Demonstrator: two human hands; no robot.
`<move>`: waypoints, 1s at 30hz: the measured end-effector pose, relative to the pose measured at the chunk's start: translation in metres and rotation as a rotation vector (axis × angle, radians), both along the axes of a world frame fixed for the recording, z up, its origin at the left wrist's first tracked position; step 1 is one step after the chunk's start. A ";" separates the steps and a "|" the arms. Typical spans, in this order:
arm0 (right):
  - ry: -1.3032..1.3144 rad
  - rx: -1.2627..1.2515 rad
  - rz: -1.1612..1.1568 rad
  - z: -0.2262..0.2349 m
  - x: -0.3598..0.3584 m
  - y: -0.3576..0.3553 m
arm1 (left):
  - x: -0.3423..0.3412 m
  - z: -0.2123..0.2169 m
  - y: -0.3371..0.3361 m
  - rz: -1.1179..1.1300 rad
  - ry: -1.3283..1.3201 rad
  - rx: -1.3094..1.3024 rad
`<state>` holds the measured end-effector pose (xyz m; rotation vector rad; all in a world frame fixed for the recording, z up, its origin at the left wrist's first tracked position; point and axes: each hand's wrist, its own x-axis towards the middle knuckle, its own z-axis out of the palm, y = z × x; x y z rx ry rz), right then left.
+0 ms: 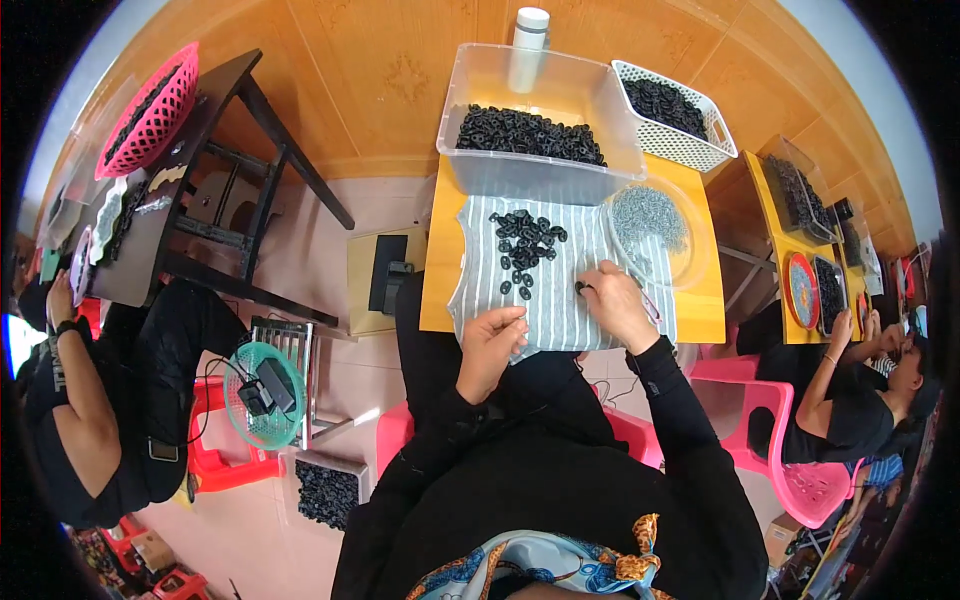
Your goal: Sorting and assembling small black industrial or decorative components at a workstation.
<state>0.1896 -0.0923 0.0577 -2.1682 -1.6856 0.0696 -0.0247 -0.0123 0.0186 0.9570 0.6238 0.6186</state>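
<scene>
On a grey-and-white striped cloth (560, 320) lies a loose pile of small black oval pieces (525, 240), several of them trailing toward me. My right hand (618, 306) is at the right side of the cloth, its thumb and forefinger pinching one small black oval piece (582, 287). Over the cloth's near edge my left hand (492, 348) has thumb and fingertips pressed together; whatever they may hold is too small to see. A round clear tray (700, 265) of small silvery metal parts (648, 218) sits just beyond my right hand.
At the table's back stand a large clear bin (545, 180) of black pieces, a white bottle (528, 50) and a white basket (690, 145). A person (100, 400) sits left by a dark table (190, 160); another person (850, 400) works at right. A teal basket (265, 395) stands left of me.
</scene>
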 end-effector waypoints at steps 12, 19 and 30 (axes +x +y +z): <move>0.322 0.147 0.038 -0.004 -0.026 -0.004 | 0.008 0.001 -0.007 -0.059 0.060 0.037; 0.935 0.266 0.046 -0.005 -0.060 -0.010 | 0.030 -0.011 -0.016 -0.056 -0.054 0.092; 0.118 0.261 -0.118 -0.022 -0.039 -0.016 | 0.038 -0.013 -0.005 0.005 0.200 0.512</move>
